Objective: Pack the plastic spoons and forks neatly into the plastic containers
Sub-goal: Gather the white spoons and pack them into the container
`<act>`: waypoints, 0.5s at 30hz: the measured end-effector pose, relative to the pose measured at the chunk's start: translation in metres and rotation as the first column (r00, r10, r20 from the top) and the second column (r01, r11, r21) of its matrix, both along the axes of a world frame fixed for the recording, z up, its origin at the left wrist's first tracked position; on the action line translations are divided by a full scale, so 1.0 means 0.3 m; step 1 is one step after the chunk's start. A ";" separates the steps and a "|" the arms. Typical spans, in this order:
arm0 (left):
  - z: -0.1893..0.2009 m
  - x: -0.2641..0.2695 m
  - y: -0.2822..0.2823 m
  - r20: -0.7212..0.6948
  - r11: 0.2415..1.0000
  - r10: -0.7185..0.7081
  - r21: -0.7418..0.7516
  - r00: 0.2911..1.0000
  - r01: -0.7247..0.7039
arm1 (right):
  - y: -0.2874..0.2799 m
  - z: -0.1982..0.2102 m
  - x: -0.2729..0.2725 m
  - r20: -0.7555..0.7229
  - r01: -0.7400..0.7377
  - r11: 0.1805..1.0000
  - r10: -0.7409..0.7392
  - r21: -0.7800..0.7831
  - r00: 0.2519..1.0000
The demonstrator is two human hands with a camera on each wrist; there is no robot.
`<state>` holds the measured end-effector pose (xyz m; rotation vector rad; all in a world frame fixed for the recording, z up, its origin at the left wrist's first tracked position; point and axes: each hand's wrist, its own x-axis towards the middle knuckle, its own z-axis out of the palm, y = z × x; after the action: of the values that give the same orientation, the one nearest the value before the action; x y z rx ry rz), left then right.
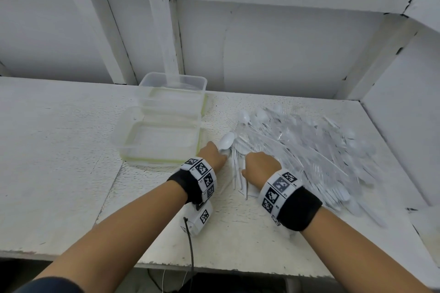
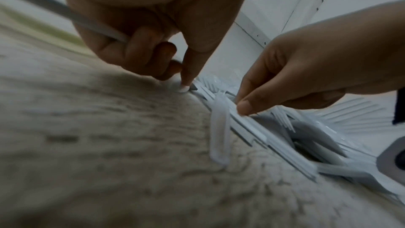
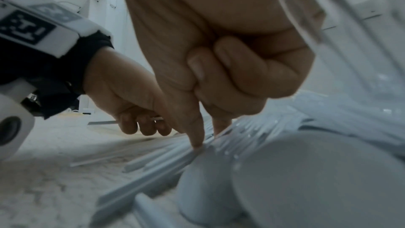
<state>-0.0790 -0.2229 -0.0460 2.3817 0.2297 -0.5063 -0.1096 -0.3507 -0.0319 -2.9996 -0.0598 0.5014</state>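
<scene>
- Left hand (image 1: 213, 153) curls its fingers around a white plastic spoon (image 1: 226, 141), bowl pointing away.
- Right hand (image 1: 261, 166) pinches thin white handles at the near edge of the heap of white plastic spoons and forks (image 1: 307, 150).
- Two clear rectangular plastic containers (image 1: 157, 137) stand left of the heap on the white surface (image 1: 59, 150).
</scene>
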 end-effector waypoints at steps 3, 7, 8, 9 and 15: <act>0.005 0.002 0.004 -0.005 1.000 -0.010 0.013 1.000 0.010 | 0.004 0.016 0.001 -0.037 0.047 0.997 -0.045 0.063 0.998; 0.024 -0.011 0.020 0.037 0.996 -0.079 -0.040 0.996 0.081 | -0.001 0.046 0.001 -0.074 0.115 0.980 -0.104 0.162 0.992; 0.034 -0.017 0.027 0.061 0.995 -0.082 -0.051 0.995 0.085 | -0.003 0.055 0.000 -0.089 0.145 0.969 -0.130 0.200 0.988; 0.047 -0.023 0.036 0.086 0.995 -0.082 -0.058 0.993 0.087 | -0.005 0.062 0.000 -0.112 0.184 0.949 -0.160 0.255 0.981; 0.166 -0.049 0.085 0.269 0.992 -0.122 0.007 0.955 0.125 | -0.013 0.067 0.018 -0.121 0.227 0.930 -0.199 0.290 0.972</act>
<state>-0.0938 -0.1972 0.0038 2.4325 -0.0450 -0.2344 -0.1042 -0.3547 -0.0117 -2.6398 0.1795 0.5466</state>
